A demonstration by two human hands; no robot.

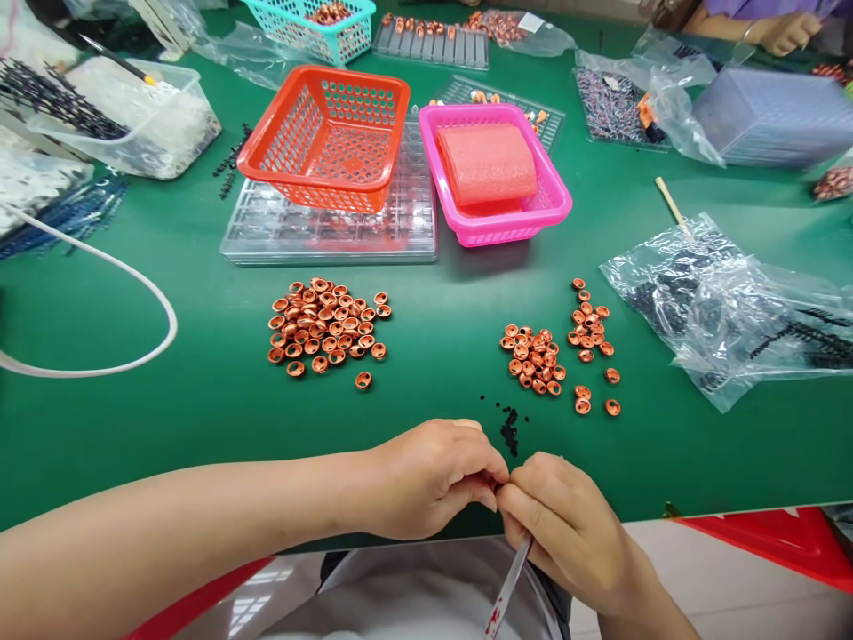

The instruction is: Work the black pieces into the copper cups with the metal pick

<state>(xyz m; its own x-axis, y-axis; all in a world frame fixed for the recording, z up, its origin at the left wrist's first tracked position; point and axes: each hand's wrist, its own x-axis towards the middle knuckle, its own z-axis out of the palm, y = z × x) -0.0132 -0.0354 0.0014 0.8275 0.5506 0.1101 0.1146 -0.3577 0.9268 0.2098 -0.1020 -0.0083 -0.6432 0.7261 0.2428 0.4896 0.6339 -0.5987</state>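
Note:
At the table's near edge, my left hand (443,480) pinches a small copper-coloured cup (495,485), almost wholly covered by the fingertips. Touching those fingertips, my right hand (566,524) is closed around a slim, flat metal tool that looks like tweezers (510,587). The tool's red-marked end points down toward my lap, and its tip is hidden in the fingers. Just beyond my hands lies a little cluster of tiny black pieces (510,431). Copper cups with holes form a large pile (326,324) on the left and a smaller pile (533,360) on the right, with more loose cups (586,329) beside it.
An orange basket (323,133) rests on stacked clear trays (267,231). Beside it, a pink basket (459,227) holds pink foam (490,164). Plastic bags with black pieces (720,293) lie right. A white cable loop (160,302) curves in from the left. Another person's hand (790,34) shows far right.

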